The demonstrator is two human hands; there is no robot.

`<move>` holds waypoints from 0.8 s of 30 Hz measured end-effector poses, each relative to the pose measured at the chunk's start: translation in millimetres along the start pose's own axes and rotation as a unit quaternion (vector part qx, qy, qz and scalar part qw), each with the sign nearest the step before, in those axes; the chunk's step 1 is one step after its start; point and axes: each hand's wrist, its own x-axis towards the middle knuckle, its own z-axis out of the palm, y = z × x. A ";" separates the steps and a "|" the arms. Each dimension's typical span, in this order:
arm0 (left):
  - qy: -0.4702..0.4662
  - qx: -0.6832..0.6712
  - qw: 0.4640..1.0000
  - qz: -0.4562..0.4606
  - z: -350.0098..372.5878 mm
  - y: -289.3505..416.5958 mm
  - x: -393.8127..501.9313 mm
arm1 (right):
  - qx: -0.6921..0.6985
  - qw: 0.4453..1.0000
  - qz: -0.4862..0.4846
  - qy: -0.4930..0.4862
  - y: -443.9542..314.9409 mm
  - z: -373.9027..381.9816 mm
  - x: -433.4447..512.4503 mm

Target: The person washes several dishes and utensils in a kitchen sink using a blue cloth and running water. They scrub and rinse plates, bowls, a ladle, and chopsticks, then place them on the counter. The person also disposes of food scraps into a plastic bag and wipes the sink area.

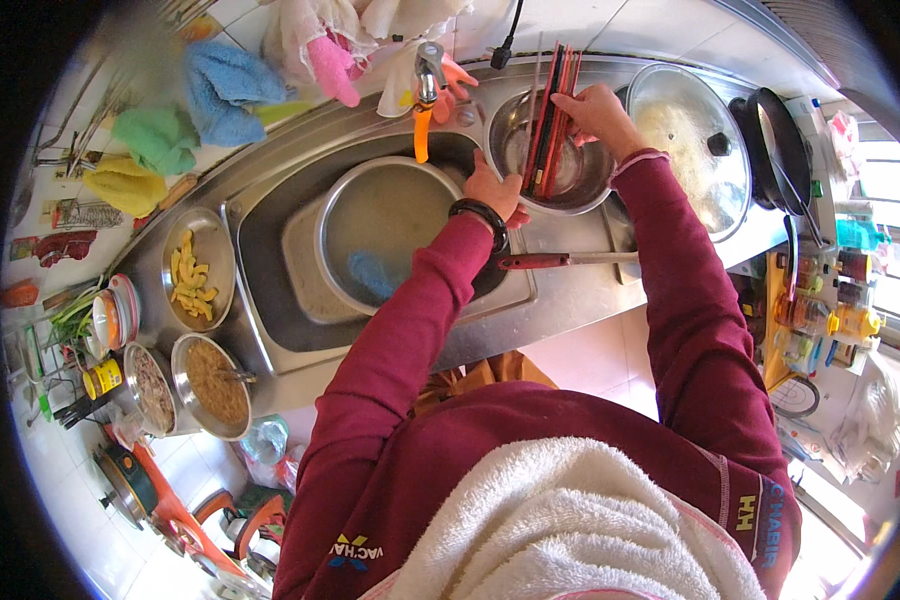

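My right hand grips a bundle of red and black chopsticks. They stand tilted in a round stainless-steel bowl on the counter. At that bowl's left rim is my left hand, its thumb raised and its other fingers around the edge, partly hidden; a dark bracelet circles the wrist. Below my left forearm sits the sink, where a large steel basin of cloudy water holds a blue cloth. An orange-nozzled faucet reaches over the basin.
A red-handled utensil lies along the counter front. Rightward are a glass-lidded pan and a black pan. On the left stand a plate of yellow pieces and a bowl of brown food. Cloths hang behind.
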 end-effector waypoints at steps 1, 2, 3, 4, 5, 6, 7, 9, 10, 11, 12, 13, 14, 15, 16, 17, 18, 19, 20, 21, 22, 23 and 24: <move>0.005 -0.001 1.000 -0.005 -0.1 -0.2 0.8 | -0.010 1.000 -0.005 0.010 1.1 -0.6 -3.1; 0.006 0.000 1.000 0.002 -0.1 -0.5 1.7 | -0.020 1.000 -0.009 0.019 2.0 -1.4 -6.5; 0.008 -0.001 1.000 0.006 -0.4 -0.8 2.3 | -0.030 0.999 -0.014 0.030 2.7 -2.3 -10.5; 0.006 -0.006 1.000 0.003 -0.7 -0.9 3.1 | -0.065 0.997 -0.022 0.043 3.1 -3.1 -15.0; -0.007 -0.020 1.000 -0.002 -1.3 -1.1 3.4 | -0.055 0.995 -0.041 0.068 3.5 -3.8 -20.3; -0.021 -0.037 0.999 -0.013 -2.2 -1.3 3.5 | -0.049 0.993 -0.057 0.094 3.7 -4.3 -26.8; -0.035 -0.055 0.998 -0.025 -3.2 -1.7 2.9 | -0.046 0.989 -0.066 0.120 3.9 -4.5 -34.7; -0.045 -0.056 0.997 -0.035 -6.0 -1.7 1.5 | -0.006 0.978 -0.100 0.181 4.9 -3.9 -55.3; -0.047 -0.064 0.996 -0.036 -7.5 -2.2 -0.3 | 0.033 0.975 -0.096 0.199 6.1 -3.3 -67.7; -0.050 -0.073 0.995 -0.043 -8.5 -2.6 -1.9 | 0.067 0.968 -0.107 0.216 7.6 -2.5 -81.0; -0.065 -0.064 0.995 -0.044 -10.3 -2.6 -2.9 | 0.066 0.963 -0.105 0.238 9.5 -1.7 -94.5; -0.075 -0.066 0.994 -0.045 -11.2 -2.9 -4.1 | 0.103 0.964 -0.086 0.230 11.6 -0.8 -107.7; -0.081 -0.070 0.993 -0.045 -12.5 -3.0 -4.9 | 0.139 0.963 -0.068 0.221 13.5 0.2 -120.1; -0.087 -0.078 0.992 -0.039 -13.6 -3.4 -5.5 | 0.178 0.961 -0.051 0.205 15.1 1.6 -131.4; -0.071 -0.067 0.994 -0.058 -14.7 -4.8 -6.5 | 0.234 0.954 -0.042 0.183 16.0 3.6 -141.4; -0.082 -0.066 0.994 -0.041 -16.1 -6.3 -7.6 | 0.245 0.944 -0.073 0.210 16.0 6.3 -150.7; -0.086 -0.064 0.994 -0.029 -17.8 -8.8 -9.7 | 0.259 0.935 -0.091 0.224 14.6 9.9 -159.6; -0.079 -0.059 0.995 -0.016 -21.4 -12.1 -12.7 | 0.272 0.930 -0.090 0.231 12.1 14.5 -168.3; -0.074 -0.069 0.995 -0.019 -24.9 -17.5 -17.3 | 0.275 0.923 -0.127 0.238 8.6 20.3 -176.9; -0.058 -0.074 0.995 -0.019 -28.3 -24.3 -22.8 | 0.275 0.917 -0.153 0.244 4.4 27.3 -185.4; -0.042 -0.081 0.996 -0.011 -33.0 -32.5 -29.2 | 0.280 0.922 -0.154 0.217 -0.5 35.4 -193.4; -0.033 -0.084 0.996 -0.008 -38.8 -41.9 -36.2 | 0.284 0.925 -0.164 0.192 -5.8 44.8 -200.4; -0.033 -0.100 0.994 -0.003 -48.1 -52.0 -43.3 | 0.266 0.934 -0.181 0.158 -11.3 55.6 -205.9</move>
